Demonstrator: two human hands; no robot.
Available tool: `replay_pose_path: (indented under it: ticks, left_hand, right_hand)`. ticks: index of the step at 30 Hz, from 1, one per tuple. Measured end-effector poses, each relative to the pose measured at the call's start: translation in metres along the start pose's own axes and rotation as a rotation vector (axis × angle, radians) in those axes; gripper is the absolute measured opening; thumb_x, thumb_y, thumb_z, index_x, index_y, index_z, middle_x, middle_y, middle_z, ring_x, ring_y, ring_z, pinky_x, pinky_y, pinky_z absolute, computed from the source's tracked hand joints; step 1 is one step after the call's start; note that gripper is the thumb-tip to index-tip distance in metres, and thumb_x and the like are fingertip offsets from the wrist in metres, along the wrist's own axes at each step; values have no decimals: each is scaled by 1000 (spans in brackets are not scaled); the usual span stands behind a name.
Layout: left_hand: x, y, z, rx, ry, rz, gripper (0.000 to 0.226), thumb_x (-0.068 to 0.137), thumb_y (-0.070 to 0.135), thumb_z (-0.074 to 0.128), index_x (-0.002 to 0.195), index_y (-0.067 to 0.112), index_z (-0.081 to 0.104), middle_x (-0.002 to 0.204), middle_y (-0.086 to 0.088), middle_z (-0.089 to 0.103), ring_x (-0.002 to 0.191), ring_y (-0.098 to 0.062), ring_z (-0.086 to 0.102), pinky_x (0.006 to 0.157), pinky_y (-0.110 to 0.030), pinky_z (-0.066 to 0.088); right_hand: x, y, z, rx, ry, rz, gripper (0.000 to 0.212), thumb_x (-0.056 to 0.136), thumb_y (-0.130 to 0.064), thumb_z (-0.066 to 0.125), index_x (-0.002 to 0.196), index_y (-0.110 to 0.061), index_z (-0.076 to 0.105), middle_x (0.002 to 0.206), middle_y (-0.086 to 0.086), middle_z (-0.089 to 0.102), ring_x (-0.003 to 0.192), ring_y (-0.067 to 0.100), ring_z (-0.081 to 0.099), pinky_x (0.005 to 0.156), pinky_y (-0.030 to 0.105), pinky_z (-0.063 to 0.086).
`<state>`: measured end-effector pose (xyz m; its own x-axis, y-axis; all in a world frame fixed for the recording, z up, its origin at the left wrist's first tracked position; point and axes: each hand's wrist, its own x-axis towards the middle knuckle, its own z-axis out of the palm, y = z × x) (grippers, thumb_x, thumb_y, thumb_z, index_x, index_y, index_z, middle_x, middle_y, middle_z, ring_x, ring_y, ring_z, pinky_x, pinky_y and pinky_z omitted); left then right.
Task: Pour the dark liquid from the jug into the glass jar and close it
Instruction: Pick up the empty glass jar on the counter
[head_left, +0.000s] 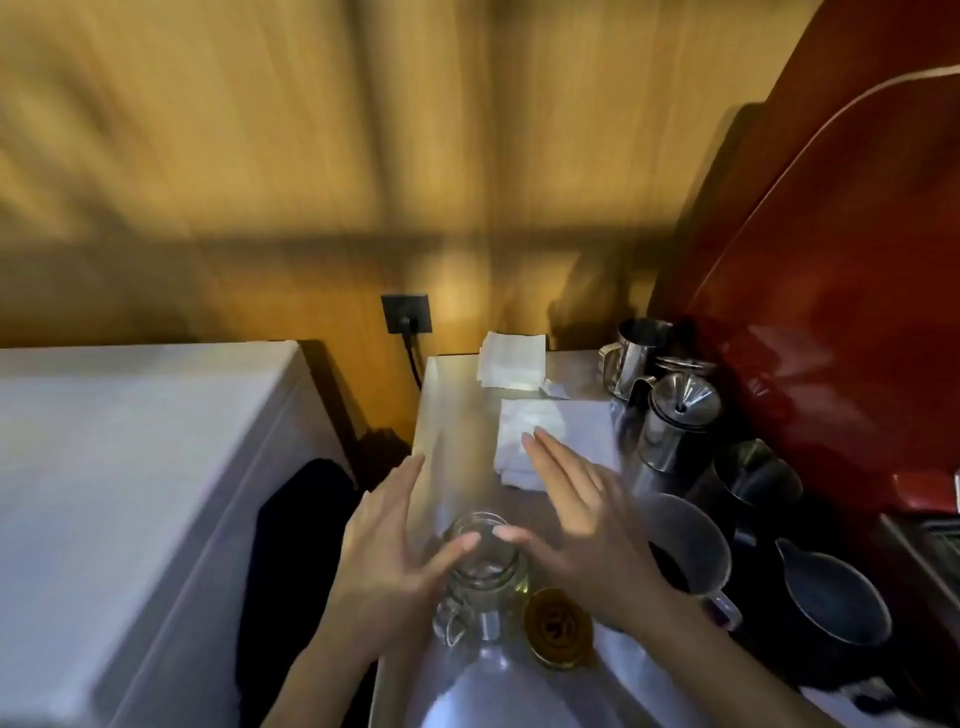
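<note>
Surface (457, 415) of steel is carrying everything you are working with. You are holding both hands spread open over one empty glass jar (483, 566), gripping nothing: the left hand (384, 561) at its left side, the right hand (587, 540) at its right. One grey jug (685, 545) with the dark liquid is standing just right of your right hand. I think you are about to start pouring, so be steadying the jar with the left hand and tipping the jug slowly. One gold lid (558, 629) is lying just beside the jar, and two white cloths (511, 358) are lying further back.
</note>
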<state>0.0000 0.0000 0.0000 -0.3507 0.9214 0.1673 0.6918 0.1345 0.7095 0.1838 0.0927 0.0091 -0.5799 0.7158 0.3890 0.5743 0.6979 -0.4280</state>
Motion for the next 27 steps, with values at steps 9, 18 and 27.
replay_pose_path:
  ticks: [9, 18, 27]
  left_hand:
    - [-19, -25, 37, -9, -141, -89, 98, 49, 80, 56, 132, 30, 36, 113, 20, 36, 112, -10, 38, 99, -34, 36]
    - [-27, -21, 58, -110, -8, -115, 85, 55, 47, 86, 126, 20, 46, 115, 6, 55, 111, -18, 53, 96, -39, 43]
    - [-16, -30, 52, -195, -145, -76, 73, 58, 49, 80, 122, 35, 48, 115, 9, 61, 109, -13, 58, 96, -38, 47]
  right_hand:
    - [-20, 1, 33, 7, -172, -22, 84, 77, -71, 43, 141, -20, 24, 143, -1, 41, 119, 3, 17, 85, 10, 4]
    - [-24, -3, 39, 182, -189, 47, 72, 79, -55, 60, 137, -24, 30, 133, -7, 47, 116, 8, 37, 89, 15, 18]
    - [-27, -3, 42, 248, -140, 101, 67, 75, -55, 64, 131, -29, 37, 114, -19, 43, 105, 2, 40, 91, 25, 32]
